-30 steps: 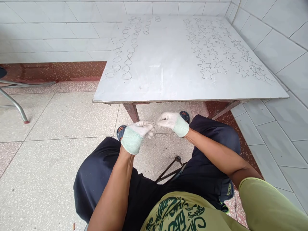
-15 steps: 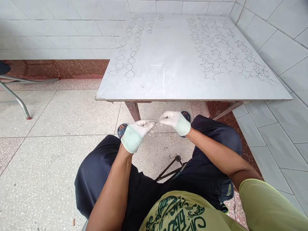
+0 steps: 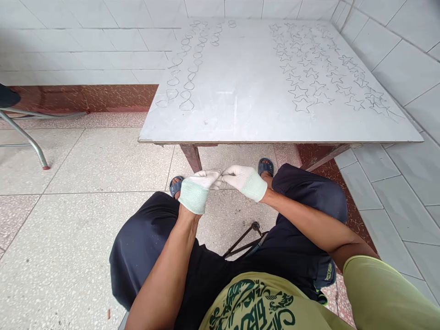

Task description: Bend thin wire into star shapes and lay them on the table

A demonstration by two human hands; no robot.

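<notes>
My left hand point(image 3: 207, 179), in a white glove with a mint cuff, is closed in a pinch in front of the table's near edge. Gloved the same way, my right hand point(image 3: 239, 176) has its thumb and fingertips pressed together against the left fingertips. Between them is a piece of thin wire, barely visible and mostly covered by the fingers. Beyond the hands, bent wire stars point(image 3: 302, 104) lie in rows on the right of the white tabletop point(image 3: 247, 114). Twisted wire loops shaped like a figure eight point(image 3: 186, 101) line its left side.
Tiled walls point(image 3: 409, 68) border the table at the back and right. Below the hands, a dark metal stand point(image 3: 242, 238) is on the speckled floor point(image 3: 79, 238) between my knees. Metal chair legs point(image 3: 29, 140) are at the far left. A wooden table leg point(image 3: 191, 157) stands near my left foot.
My right hand has moved left and slightly down, so its fingertips now meet those of my left hand. The small gap between them has closed. The pieces on the table are unchanged.
</notes>
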